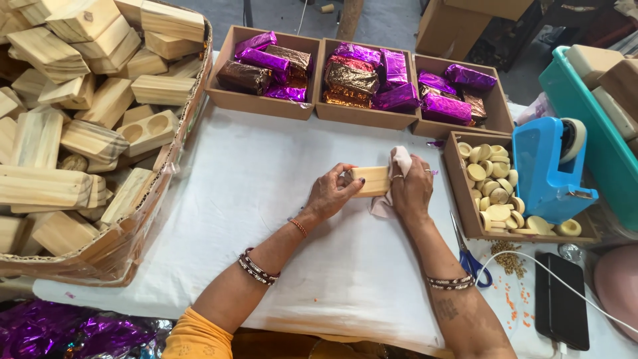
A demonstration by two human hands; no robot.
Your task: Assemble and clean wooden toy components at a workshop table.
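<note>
Both hands gripped the wooden block (369, 181): left hand (330, 194) fingers curled around its end, right hand (412, 189) pressing a pale cloth (399, 159) against it

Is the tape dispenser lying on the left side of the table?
No, the blue tape dispenser stands at the right, beside the box of round discs.

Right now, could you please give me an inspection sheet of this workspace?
Surface: table covered with white cloth.
Job's things: wooden block held over the table; pale cloth against it.
Clutter: box of wooden blocks, three trays of foil-wrapped blocks, tray of round discs, blue tape dispenser, scissors, phone.
Hands: left hand grips the block; right hand holds the cloth.
Cables: white cable.
Surroundings: teal crate.
</note>
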